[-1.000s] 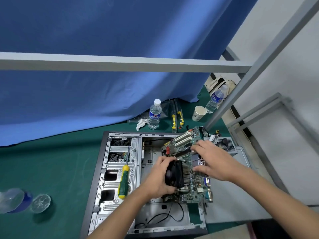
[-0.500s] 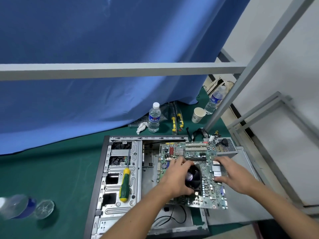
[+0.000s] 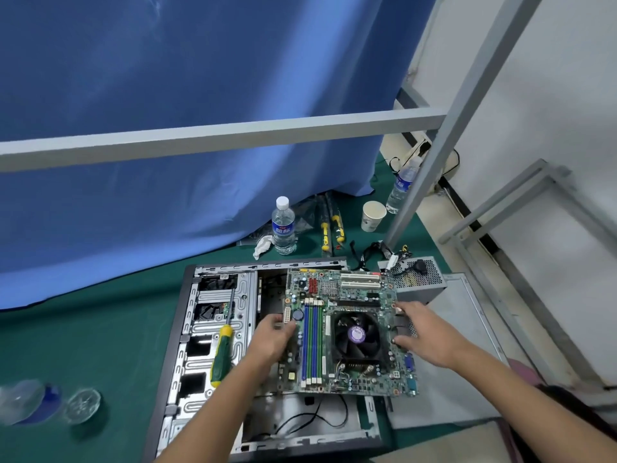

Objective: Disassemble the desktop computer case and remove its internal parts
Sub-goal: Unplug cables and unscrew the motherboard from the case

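The open computer case point(image 3: 187, 332) lies flat on the green table. Above its right half I hold the green motherboard point(image 3: 337, 295), face up, with its black CPU fan point(image 3: 356, 335) and blue and green memory slots point(image 3: 313, 342) showing. My left hand point(image 3: 272, 339) grips the board's left edge. My right hand point(image 3: 422, 332) holds its right edge, fingers curled over the port side. A green and yellow screwdriver point(image 3: 222, 352) rests on the case's drive bay frame.
A grey power supply point(image 3: 419, 279) with loose cables sits behind the board, on the case's side panel point(image 3: 467, 329). Water bottles point(image 3: 283, 227), a paper cup point(image 3: 372, 215) and yellow-handled tools point(image 3: 330, 228) stand at the back. A grey frame post point(image 3: 434, 152) rises at right.
The motherboard was tilted on edge, then turned flat and face up. My left hand went from the fan to the board's left edge; my right hand slid to the right edge.
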